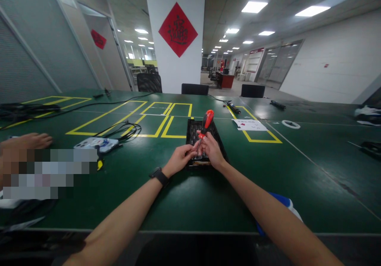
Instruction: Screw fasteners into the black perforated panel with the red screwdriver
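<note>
Screwdriver point(207, 121): red-and-black handle up and leaning right, shaft slanting down between the fingers, over the black tray.
Right hand point(213, 149): fingers closed around the screwdriver just below its handle.
Left hand point(179, 159): fingertips brought together beside the lower shaft — whether they pinch the shaft or a small part, I cannot tell.
Black tray point(189, 134): flat on the green table point(193, 206), directly under both hands, which nearly meet above it.
Wristband point(161, 176): dark, worn on the left wrist.
Phone-like object point(110, 144): light-coloured, on the table to the left, near a tangle of black cable point(131, 129).
Co-worker's hand point(33, 141): resting at the far left, well apart from the tray.
Paper sheet point(251, 125): right of the tray, across yellow tape point(264, 140) — a white ring point(291, 121) lies farther right.
</note>
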